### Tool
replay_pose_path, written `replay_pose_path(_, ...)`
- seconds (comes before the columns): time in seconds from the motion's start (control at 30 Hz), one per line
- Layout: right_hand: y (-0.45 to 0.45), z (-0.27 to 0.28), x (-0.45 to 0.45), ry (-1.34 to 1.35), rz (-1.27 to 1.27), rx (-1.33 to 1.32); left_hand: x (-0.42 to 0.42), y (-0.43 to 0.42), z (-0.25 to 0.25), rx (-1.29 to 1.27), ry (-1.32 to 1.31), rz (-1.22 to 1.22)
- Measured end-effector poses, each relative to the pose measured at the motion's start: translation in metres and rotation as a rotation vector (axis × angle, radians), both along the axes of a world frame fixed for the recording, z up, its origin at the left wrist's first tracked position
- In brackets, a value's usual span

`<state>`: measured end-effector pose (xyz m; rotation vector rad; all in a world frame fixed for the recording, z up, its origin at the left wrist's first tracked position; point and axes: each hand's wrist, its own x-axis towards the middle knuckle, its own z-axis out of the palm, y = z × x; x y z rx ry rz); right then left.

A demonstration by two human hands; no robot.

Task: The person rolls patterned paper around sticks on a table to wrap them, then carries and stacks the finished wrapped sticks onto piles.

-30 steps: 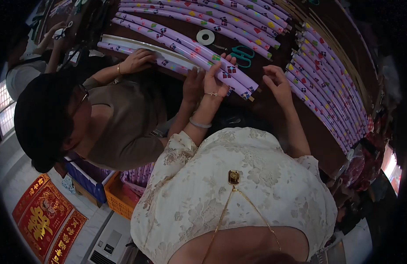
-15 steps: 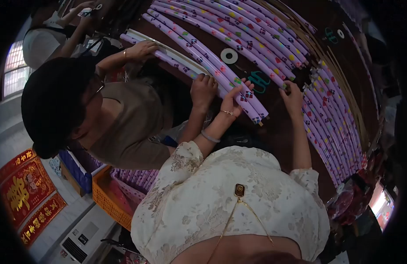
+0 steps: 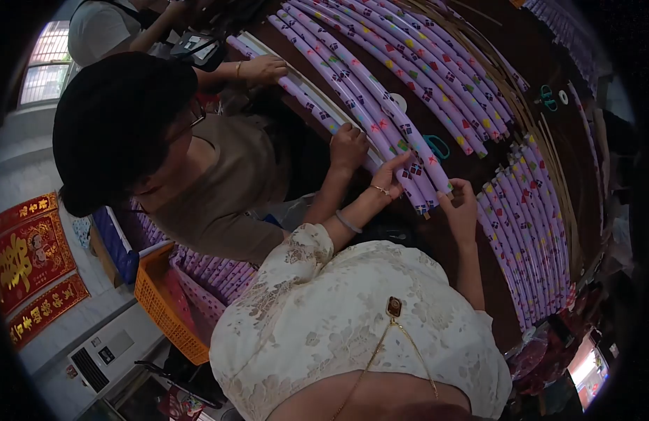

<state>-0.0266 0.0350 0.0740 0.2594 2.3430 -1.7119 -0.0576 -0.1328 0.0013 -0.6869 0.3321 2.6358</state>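
Two purple rolls of wrapping paper with a gift-box print lie side by side near their lower ends in my left hand, the thumb on top and the fingers partly hidden underneath. My right hand pinches the lower end of another purple roll, which lies just right of the pair. Teal scissors and a white tape roll are partly covered by that roll.
A co-worker's hand presses a purple roll with a pale strip on my left. Several rolls lie at the back, and another row is on the right. An orange basket stands below left.
My right hand has brought one roll leftward from the back row to beside the pair. My left hand stays on the pair. The whole view has shifted slightly.
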Motion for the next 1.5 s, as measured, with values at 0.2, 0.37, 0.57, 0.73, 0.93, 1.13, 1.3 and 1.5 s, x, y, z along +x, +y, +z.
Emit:
replay_pose_path(0.2, 0.002, -0.009, 0.009, 0.023, 0.050, 0.075, 0.001, -0.001, 0.008, 0.034, -0.023, 0.016)
replay_pose_path(0.37, 0.006, -0.020, 0.015, 0.006, 0.021, 0.000, 0.001, -0.001, 0.006, 0.000, 0.036, -0.002)
replay_pose_path(0.57, 0.008, -0.030, 0.016, -0.043, 0.040, -0.063, 0.002, 0.000, -0.004, -0.066, 0.006, -0.010)
replay_pose_path(0.73, 0.012, -0.034, 0.013, -0.028, 0.073, -0.195, 0.002, 0.001, -0.012, -0.119, -0.011, -0.023)
replay_pose_path(0.93, -0.007, -0.022, 0.014, -0.394, -0.164, -0.293, -0.002, 0.004, -0.006, -0.116, -0.027, -0.041)
replay_pose_path(1.13, -0.010, -0.062, 0.026, -0.032, -0.176, -0.225, -0.008, 0.008, -0.007, -0.091, -0.070, -0.052)
replay_pose_path(1.3, -0.031, -0.020, 0.019, -0.136, -0.262, -0.592, -0.012, 0.013, 0.000, -0.091, -0.093, -0.048)
replay_pose_path(1.5, -0.033, -0.019, 0.016, -0.063, -0.275, -0.493, -0.018, 0.018, -0.004, -0.118, -0.075, -0.032)
